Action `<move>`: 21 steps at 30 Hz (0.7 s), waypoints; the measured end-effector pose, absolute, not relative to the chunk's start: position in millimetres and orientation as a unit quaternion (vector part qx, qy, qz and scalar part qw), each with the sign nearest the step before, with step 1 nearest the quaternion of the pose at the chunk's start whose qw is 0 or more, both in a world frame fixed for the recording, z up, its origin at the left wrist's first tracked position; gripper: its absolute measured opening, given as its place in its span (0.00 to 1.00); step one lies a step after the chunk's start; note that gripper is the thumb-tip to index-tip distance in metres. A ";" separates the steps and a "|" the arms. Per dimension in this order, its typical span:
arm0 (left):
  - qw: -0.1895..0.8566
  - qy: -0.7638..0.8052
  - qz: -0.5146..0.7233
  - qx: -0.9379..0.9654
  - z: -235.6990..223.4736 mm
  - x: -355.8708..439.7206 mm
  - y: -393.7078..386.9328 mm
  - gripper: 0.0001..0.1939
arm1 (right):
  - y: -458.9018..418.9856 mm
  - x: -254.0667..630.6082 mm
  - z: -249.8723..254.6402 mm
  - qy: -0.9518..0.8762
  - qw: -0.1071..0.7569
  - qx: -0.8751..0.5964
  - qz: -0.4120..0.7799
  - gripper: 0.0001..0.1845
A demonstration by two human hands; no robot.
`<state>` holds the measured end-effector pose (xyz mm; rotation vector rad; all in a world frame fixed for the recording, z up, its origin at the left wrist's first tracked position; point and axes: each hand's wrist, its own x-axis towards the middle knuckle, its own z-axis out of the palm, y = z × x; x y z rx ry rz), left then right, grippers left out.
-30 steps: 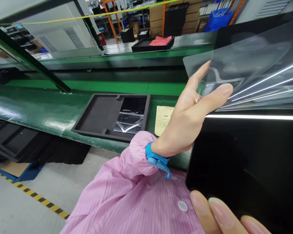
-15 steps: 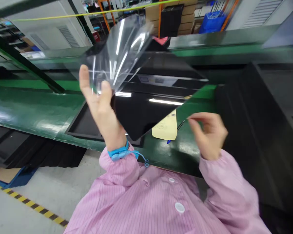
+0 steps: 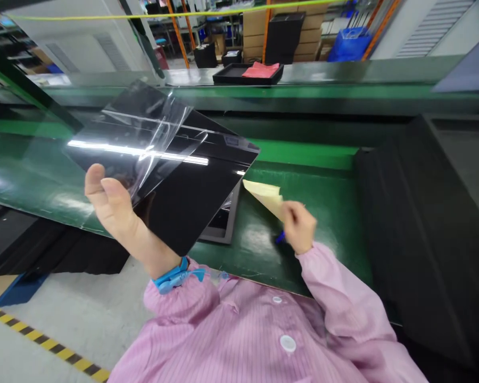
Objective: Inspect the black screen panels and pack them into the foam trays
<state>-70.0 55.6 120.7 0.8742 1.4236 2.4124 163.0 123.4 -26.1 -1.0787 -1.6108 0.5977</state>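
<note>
My left hand (image 3: 117, 205) is closed on the near left edge of a glossy black panel (image 3: 179, 199), which tilts above the bench. A clear plastic film (image 3: 159, 141) lies wrinkled and partly lifted over the panel's left part. At the right, my right hand (image 3: 300, 226) pinches the corner of a yellow paper sheet (image 3: 265, 198), which is lifted and bent. A blue-tipped pen (image 3: 280, 237) rests on the bench beside that hand, mostly hidden. Under the panel a black tray (image 3: 219, 234) shows only its right end.
The green bench (image 3: 255, 260) runs across the view. A large black stack (image 3: 415, 229) stands at its right. On the far ledge, a black tray (image 3: 247, 77) holds a pink cloth (image 3: 261, 69). A green post (image 3: 35, 93) rises at the left.
My left hand has moved left and lower with the panel, and the film now lies flatter over it. My right hand has moved left and taken hold of the yellow paper, lifting it.
</note>
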 end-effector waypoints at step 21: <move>0.038 0.517 0.804 0.291 120.5 -56.1 44.5 0.07 | 116.9 183.1 -19.5 -0.569 0.371 -0.576 0.455 0.24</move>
